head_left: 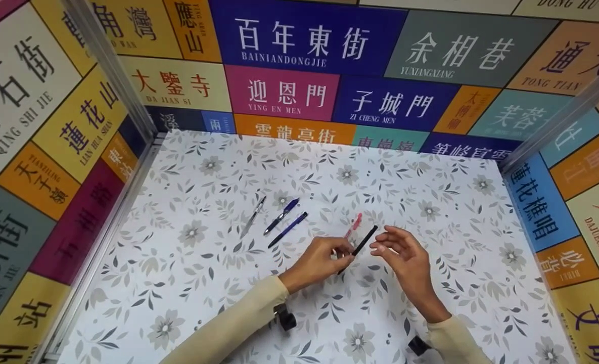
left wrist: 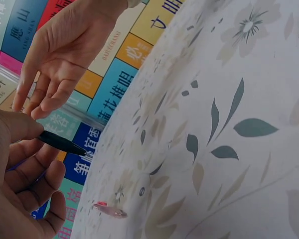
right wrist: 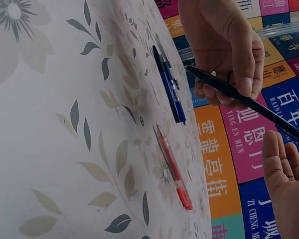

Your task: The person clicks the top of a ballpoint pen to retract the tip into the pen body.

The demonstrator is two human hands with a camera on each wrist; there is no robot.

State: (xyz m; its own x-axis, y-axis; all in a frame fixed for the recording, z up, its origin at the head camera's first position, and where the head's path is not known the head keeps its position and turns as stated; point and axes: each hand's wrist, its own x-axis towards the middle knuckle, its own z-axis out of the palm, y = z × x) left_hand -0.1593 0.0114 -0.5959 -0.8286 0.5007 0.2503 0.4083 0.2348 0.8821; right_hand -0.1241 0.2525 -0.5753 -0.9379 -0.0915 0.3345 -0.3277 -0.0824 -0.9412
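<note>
My left hand (head_left: 324, 258) pinches a black pen (head_left: 366, 239) between thumb and fingers, above the table. The pen slants, its far end pointing up toward my right hand (head_left: 408, 258). The left wrist view shows the pen's pointed tip (left wrist: 83, 151) sticking out past the left thumb. My right hand holds nothing; its fingers are loosely bent close to the pen's upper end. In the right wrist view the right fingers (right wrist: 274, 154) are beside that end. A red pen (head_left: 357, 222) lies on the table just behind the left hand, partly hidden by it.
Left of the hands lie a grey pen (head_left: 254, 217), a blue pen with a dark grip (head_left: 281, 216) and a slim dark blue pen (head_left: 287, 230), roughly parallel. A flower-patterned cover (head_left: 218, 313) lies over the table. Panels with coloured signs (head_left: 284, 93) stand around three sides.
</note>
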